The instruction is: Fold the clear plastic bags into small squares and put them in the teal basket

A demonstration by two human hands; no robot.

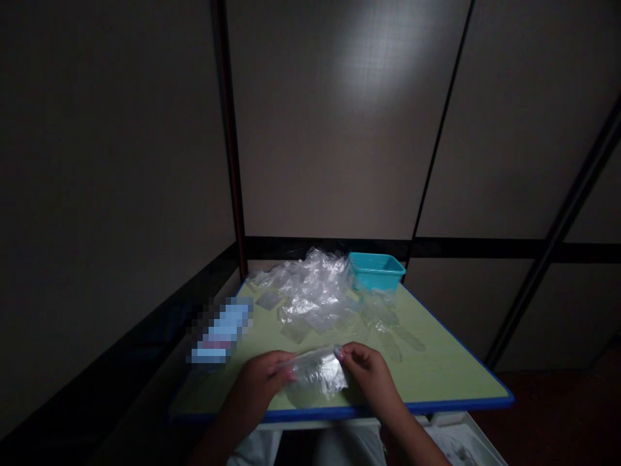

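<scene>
Left hand (264, 377), right hand (365, 364) pinch glossy film (315, 374); crinkled heap (315, 288)

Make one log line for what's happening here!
left hand: holds clear plastic piece | right hand: holds same piece | table: crumpled plastic pile, turquoise tub

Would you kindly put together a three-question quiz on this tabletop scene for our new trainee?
1. Multiple choice: What is in the grip of both the left hand and the right hand?
(a) a sponge
(b) a clear plastic piece
(c) a wooden spoon

2. True or false: The turquoise tub stands at the near edge of the table.

3. Fill in: The heap of clear plastic lies to the ____ of the tub.

Key: 1: b; 2: false, it stands toward the far end; 3: left.
</scene>
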